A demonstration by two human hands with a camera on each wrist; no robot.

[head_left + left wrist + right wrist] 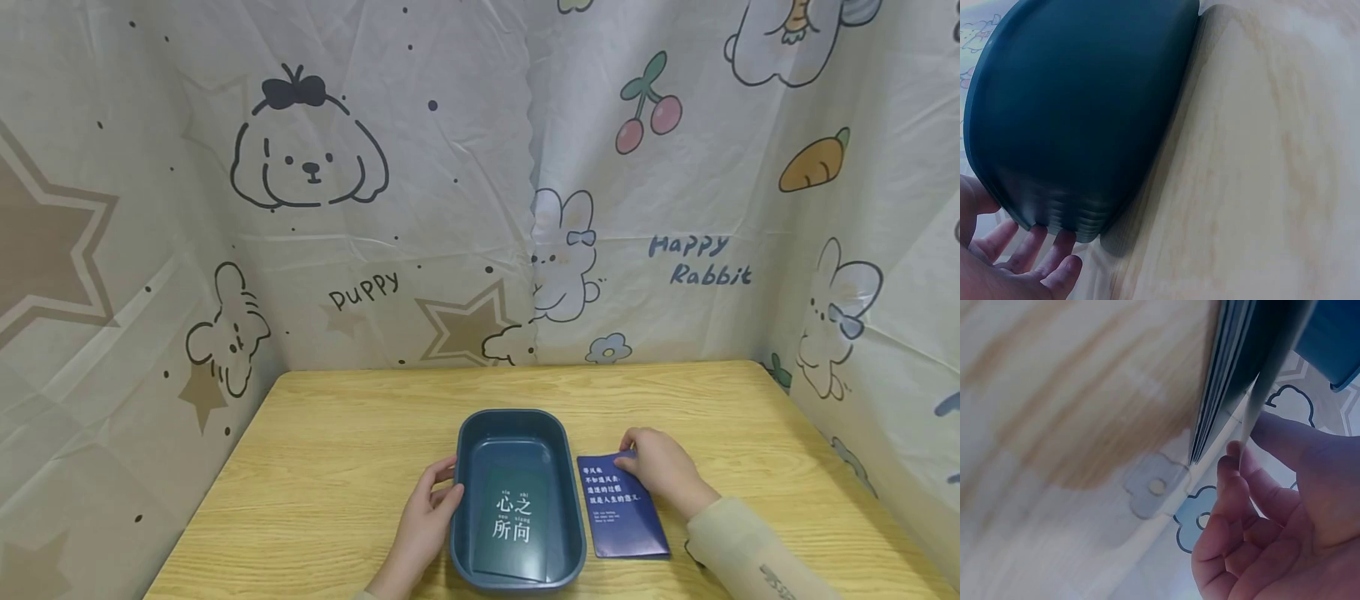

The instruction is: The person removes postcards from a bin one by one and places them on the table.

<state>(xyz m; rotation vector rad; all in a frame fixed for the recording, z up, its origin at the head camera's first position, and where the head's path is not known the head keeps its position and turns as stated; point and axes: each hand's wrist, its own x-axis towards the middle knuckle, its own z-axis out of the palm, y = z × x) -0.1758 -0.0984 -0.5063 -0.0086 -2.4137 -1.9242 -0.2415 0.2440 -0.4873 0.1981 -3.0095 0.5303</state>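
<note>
Green booklet in tray; left hand grips tray, right hand pinches blue booklet

My left grip and right grip are bare. My right sleeve is pale cream, with dark lettering along it, too small to read; something dark peeks from under its cuff. My left sleeve shows only a pale edge.

Curtained-off nook, room type unclear; cartoon-print sheets; wood-grain table
</note>
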